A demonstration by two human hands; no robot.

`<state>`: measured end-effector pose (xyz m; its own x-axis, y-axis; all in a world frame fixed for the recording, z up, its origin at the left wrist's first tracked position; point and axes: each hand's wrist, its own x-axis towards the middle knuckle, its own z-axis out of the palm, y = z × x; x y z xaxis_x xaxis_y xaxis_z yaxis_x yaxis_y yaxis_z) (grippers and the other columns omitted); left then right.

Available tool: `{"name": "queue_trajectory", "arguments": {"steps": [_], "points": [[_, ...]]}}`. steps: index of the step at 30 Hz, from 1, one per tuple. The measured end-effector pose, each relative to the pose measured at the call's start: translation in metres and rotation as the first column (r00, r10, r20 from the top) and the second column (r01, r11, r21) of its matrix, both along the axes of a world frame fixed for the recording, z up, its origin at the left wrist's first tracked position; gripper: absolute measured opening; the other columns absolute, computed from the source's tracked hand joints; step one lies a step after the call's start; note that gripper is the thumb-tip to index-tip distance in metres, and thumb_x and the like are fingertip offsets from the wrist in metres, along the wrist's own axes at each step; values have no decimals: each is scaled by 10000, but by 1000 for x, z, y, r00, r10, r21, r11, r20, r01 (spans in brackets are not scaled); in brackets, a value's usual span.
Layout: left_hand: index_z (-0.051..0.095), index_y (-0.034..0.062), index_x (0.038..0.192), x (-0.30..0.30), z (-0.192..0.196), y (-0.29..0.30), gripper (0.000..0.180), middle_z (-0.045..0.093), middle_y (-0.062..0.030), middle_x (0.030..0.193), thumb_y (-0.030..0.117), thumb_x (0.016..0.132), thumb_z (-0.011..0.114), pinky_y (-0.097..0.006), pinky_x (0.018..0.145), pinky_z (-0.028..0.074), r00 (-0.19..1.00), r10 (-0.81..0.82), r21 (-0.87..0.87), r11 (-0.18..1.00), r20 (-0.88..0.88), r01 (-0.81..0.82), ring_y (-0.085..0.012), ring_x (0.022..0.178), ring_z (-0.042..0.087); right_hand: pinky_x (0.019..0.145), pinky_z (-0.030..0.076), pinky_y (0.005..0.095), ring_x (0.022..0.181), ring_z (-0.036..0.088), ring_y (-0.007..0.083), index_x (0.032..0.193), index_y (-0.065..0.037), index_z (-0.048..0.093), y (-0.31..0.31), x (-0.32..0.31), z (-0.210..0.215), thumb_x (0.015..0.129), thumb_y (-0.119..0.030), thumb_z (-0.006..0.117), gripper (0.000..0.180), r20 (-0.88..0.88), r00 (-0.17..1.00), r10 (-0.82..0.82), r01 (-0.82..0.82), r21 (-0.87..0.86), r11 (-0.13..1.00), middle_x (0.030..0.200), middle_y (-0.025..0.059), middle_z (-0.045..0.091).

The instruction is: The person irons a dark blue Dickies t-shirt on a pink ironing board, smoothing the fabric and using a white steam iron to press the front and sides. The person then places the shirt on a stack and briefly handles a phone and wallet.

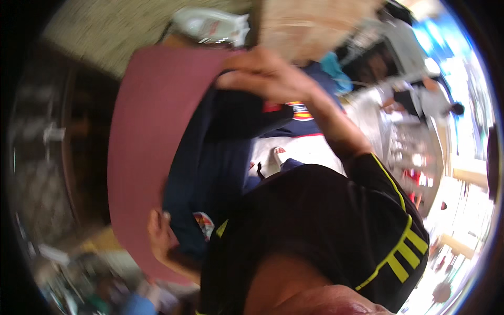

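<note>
A dark navy cloth garment (210, 152) lies along a board with a dull pink cover (142, 136). A small round emblem shows near its lower end. At the far end, my right hand (262, 76) is closed on the garment's edge, thumb and fingers pressed together and blurred by motion. Nearer my body, my left hand (163, 239) rests at the garment's left edge on the pink cover. Its fingers are stretched out and slightly apart. Another dark navy piece with a round red and yellow emblem (302, 110) hangs beyond the board, partly behind my right forearm.
A white plastic package (210, 26) sits past the board's far end. To the right are a dark boxy appliance (375, 60), a teal cloth (336, 73) and a person (430, 100) farther off. Blurred clutter (100, 283) lies at lower left.
</note>
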<state>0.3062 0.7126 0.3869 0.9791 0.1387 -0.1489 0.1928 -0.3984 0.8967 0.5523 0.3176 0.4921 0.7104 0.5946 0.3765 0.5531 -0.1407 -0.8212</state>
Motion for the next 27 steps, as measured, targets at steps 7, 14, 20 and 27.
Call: {"name": "queue_trajectory", "arguments": {"steps": [7, 14, 20, 27], "points": [[573, 24, 1015, 61, 82, 108, 87, 481, 43, 937, 69, 944, 596, -211, 847, 369, 986, 103, 204, 971, 128, -128, -65, 915, 448, 775, 478, 257, 864, 595, 74, 1087, -9, 691, 53, 13, 16, 985, -177, 583, 225, -66, 998, 16, -12, 52, 999, 952, 3, 688], [668, 64, 1057, 121, 84, -67, 272, 626, -84, 873, 282, 897, 702, -336, 705, 496, 741, 75, 457, 745, 667, -487, -198, 771, 609, 611, 547, 268, 671, 656, 145, 953, 7, 658, 114, 71, 25, 1012, -216, 542, 259, -590, 675, 443, -163, 467, 869, 824, 76, 684], [635, 21, 921, 72, -30, -221, 296, 666, -121, 782, 257, 833, 790, -267, 555, 490, 974, 139, -175, 979, 179, -108, -132, 635, 636, 688, 560, 286, 759, 668, 173, 1035, 30, 618, 136, 52, 17, 1000, -149, 551, 195, -465, 546, 697, -312, 660, 684, 871, 91, 682], [475, -1, 1239, 48, -12, -280, 816, 608, -164, 1152, 306, 636, 930, -344, 903, 470, 873, 318, -96, 948, 371, -304, -284, 1036, 615, 651, 563, 295, 772, 658, 181, 1039, -5, 566, 120, 12, 86, 942, -39, 552, 103, -329, 489, 808, -547, 606, 577, 921, 102, 663]]}}
